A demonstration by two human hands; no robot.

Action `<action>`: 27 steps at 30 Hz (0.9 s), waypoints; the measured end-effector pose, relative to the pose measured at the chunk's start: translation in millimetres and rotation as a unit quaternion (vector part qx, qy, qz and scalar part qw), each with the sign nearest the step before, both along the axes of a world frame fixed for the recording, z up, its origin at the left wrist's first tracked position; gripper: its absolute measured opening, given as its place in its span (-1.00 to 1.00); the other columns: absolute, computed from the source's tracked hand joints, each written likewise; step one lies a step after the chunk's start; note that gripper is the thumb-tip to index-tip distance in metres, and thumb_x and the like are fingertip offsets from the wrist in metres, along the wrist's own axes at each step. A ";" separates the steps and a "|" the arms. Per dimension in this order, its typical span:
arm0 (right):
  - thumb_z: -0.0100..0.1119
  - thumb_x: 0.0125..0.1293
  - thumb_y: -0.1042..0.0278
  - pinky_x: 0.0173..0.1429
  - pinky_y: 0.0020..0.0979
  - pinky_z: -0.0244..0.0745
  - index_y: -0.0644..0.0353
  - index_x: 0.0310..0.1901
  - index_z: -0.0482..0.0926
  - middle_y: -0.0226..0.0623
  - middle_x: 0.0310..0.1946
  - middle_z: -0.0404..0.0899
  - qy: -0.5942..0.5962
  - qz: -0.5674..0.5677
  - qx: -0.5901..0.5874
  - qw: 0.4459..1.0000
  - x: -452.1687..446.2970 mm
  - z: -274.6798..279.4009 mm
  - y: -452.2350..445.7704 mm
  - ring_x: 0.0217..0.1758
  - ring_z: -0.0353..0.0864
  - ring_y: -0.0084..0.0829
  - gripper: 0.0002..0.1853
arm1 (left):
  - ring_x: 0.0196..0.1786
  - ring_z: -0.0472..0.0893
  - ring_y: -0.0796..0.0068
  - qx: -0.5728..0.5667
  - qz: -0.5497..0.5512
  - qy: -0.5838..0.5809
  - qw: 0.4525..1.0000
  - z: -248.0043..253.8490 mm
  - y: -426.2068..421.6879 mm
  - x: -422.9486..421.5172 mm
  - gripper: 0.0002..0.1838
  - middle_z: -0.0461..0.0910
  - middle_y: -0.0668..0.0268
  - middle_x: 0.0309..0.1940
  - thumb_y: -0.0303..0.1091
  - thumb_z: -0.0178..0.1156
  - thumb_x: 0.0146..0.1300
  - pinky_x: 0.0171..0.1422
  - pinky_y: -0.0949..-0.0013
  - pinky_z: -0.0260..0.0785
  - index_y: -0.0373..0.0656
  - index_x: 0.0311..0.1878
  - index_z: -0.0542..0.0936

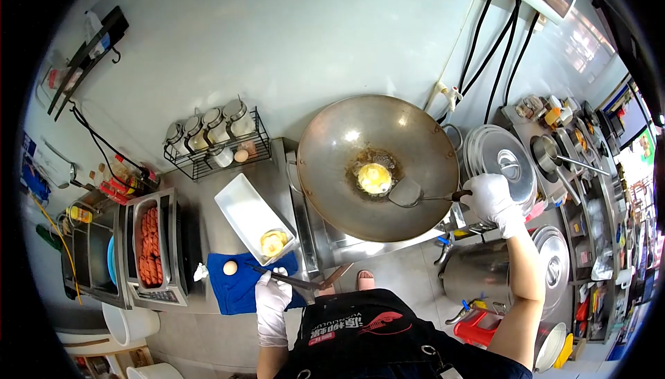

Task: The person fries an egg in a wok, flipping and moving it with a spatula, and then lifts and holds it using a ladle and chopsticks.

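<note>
My right hand [488, 199], in a white glove, is closed around the brown handle of a metal wok spatula [407, 192]. The spatula's blade rests inside a large wok [332, 137], against the right side of a frying egg [374, 178] in some oil at the bottom. My left hand [273, 292], gloved in white too, is closed on a long dark metal tool [298, 281] with a brown end; its exact kind is unclear. Beneath the tool lies a folded blue cloth [235, 285] with a whole egg [230, 267] on it. A white tray [242, 202] holds a fried egg [273, 242].
Behind the tray, a wire rack [208, 161] carries several lidded jars and another egg. To the left, a metal pan [166, 240] contains reddish-brown sausage-like food. Stacked metal lids [502, 161] and a large pot [478, 272] stand at the right, near crowded shelves [582, 227].
</note>
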State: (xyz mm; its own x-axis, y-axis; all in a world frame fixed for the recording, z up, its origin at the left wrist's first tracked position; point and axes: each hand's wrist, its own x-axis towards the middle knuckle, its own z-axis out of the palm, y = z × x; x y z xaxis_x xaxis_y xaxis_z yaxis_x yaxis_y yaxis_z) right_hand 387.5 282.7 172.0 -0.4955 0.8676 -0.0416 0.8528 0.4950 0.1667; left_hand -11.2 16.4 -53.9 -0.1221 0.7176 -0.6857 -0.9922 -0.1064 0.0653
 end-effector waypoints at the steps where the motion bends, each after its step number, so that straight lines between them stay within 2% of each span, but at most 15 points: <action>1: 0.21 -0.13 0.14 -0.31 -0.30 0.46 0.06 -0.53 0.62 -0.24 -0.60 0.55 -0.003 0.003 0.000 1.000 0.0 -1.2 2.2 -0.44 0.58 -0.25 -0.81 | -0.35 0.50 0.38 -0.010 0.005 0.000 1.000 -0.7 0.5 0.1 -0.80 0.49 0.21 -0.40 -0.33 -0.14 0.27 -0.45 0.48 0.32 -0.25 -0.31 0.39; 7: 0.22 -0.06 0.15 -0.26 -0.27 0.43 0.08 -0.45 0.65 -0.19 -0.55 0.56 0.006 -0.003 -0.050 0.999 -5.0 3.9 10.6 -0.39 0.56 -0.17 -0.79 | -0.34 0.50 0.36 -0.028 0.023 0.014 0.999 -4.9 1.6 1.0 -0.81 0.49 0.20 -0.40 -0.33 -0.14 0.27 -0.43 0.48 0.33 -0.26 -0.32 0.40; 13: 0.20 -0.08 0.10 -0.27 -0.30 0.46 0.06 -0.47 0.64 -0.21 -0.53 0.57 -0.030 -0.022 -0.084 0.996 -9.0 3.4 20.7 -0.35 0.59 -0.22 -0.77 | -0.42 0.46 0.43 0.025 -0.015 -0.017 0.999 8.4 0.2 2.1 -0.79 0.50 0.22 -0.39 -0.30 -0.16 0.28 -0.51 0.49 0.26 -0.21 -0.32 0.40; 16: 0.20 -0.07 0.11 -0.25 -0.28 0.43 0.06 -0.41 0.65 -0.20 -0.52 0.57 -0.046 -0.031 -0.104 0.993 -14.0 8.3 20.1 -0.37 0.56 -0.19 -0.76 | -0.60 0.30 0.59 -0.054 0.000 0.023 0.998 27.6 9.2 10.9 -0.77 0.44 0.34 -0.47 -0.26 -0.18 0.27 -0.58 0.57 0.16 -0.20 -0.33 0.39; 19: 0.21 -0.07 0.10 -0.24 -0.28 0.44 0.06 -0.39 0.64 -0.19 -0.52 0.56 -0.031 -0.032 -0.104 0.994 -15.9 4.0 18.2 -0.36 0.56 -0.19 -0.74 | -0.60 0.31 0.59 -0.058 -0.002 0.027 0.998 22.2 8.6 9.7 -0.77 0.44 0.34 -0.46 -0.27 -0.18 0.26 -0.58 0.57 0.16 -0.20 -0.32 0.39; 23: 0.18 -0.02 0.09 -0.25 -0.29 0.46 0.11 -0.45 0.63 -0.20 -0.53 0.58 0.040 0.012 -0.055 0.998 -10.7 -24.3 13.7 -0.36 0.59 -0.22 -0.74 | -0.44 0.45 0.46 -0.007 -0.011 -0.012 1.000 5.1 1.5 2.3 -0.79 0.50 0.23 -0.38 -0.28 -0.16 0.28 -0.53 0.49 0.22 -0.19 -0.31 0.40; 27: 0.25 -0.08 0.12 -0.32 -0.31 0.46 0.09 -0.48 0.64 -0.20 -0.57 0.56 0.062 -0.039 -0.079 0.994 -17.0 -37.3 6.0 -0.44 0.58 -0.23 -0.77 | -0.45 0.44 0.48 0.001 -0.013 -0.012 1.000 9.4 2.0 3.3 -0.79 0.50 0.24 -0.37 -0.28 -0.16 0.28 -0.53 0.49 0.22 -0.19 -0.31 0.40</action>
State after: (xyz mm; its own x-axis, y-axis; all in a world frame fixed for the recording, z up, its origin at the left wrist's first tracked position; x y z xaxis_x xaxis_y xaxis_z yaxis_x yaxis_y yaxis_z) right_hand 370.5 288.7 134.7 -0.4376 0.8908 -0.1224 0.8984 0.4389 -0.0174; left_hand -7.9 18.4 -44.4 -0.0875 0.7212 -0.6872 -0.9958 -0.0816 0.0411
